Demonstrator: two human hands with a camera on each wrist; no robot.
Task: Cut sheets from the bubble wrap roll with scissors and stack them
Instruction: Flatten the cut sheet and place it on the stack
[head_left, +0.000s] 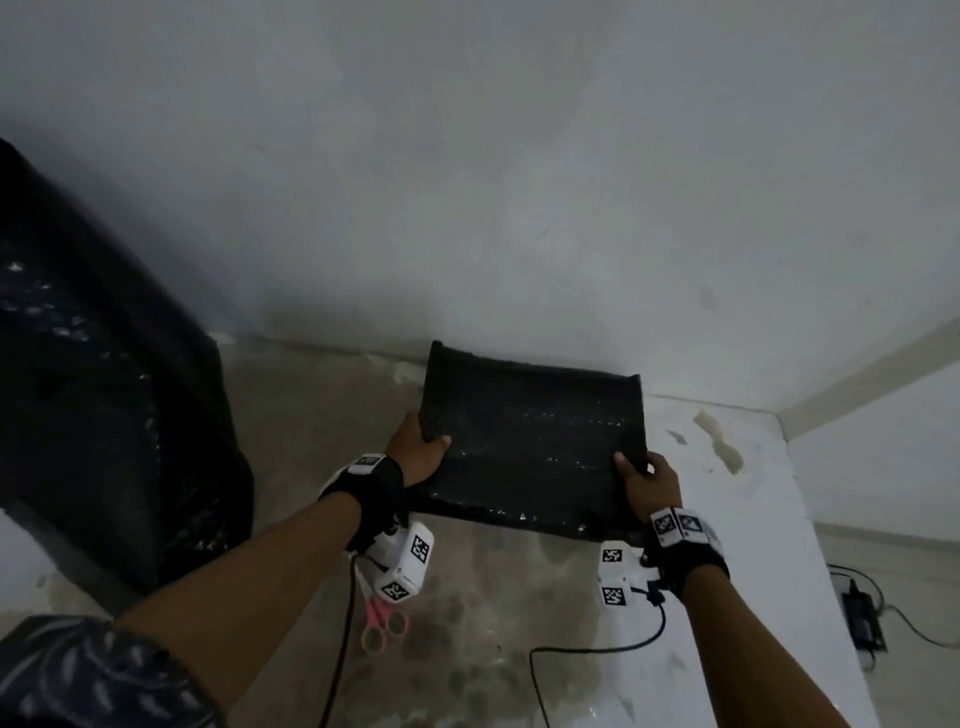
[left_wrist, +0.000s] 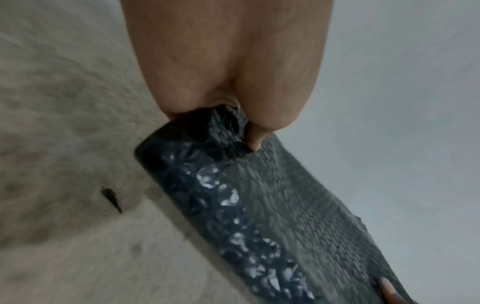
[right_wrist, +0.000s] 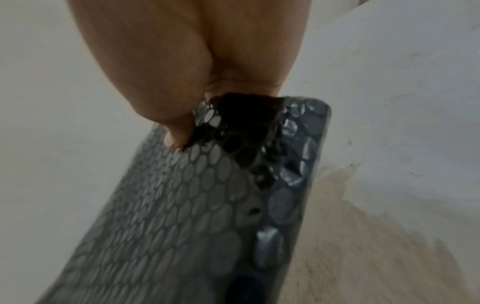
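Note:
A cut sheet of black bubble wrap (head_left: 530, 431) hangs spread between both hands above the floor, in front of the wall. My left hand (head_left: 418, 447) pinches its left edge, thumb on top; the left wrist view shows that pinch on the sheet (left_wrist: 259, 195). My right hand (head_left: 647, 478) pinches the right edge, and the right wrist view shows the bubbles of the sheet (right_wrist: 182, 195) close up. The big black bubble wrap roll (head_left: 104, 389) stands at the left. Pink-handled scissors (head_left: 382, 623) lie on the floor under my left wrist.
A dark layer (head_left: 519, 514) lies on the floor beneath the held sheet. A black cable (head_left: 597, 649) runs across the stained floor (head_left: 493, 597). A black adapter (head_left: 862, 618) with its cord lies at the right, by the wall (head_left: 519, 208).

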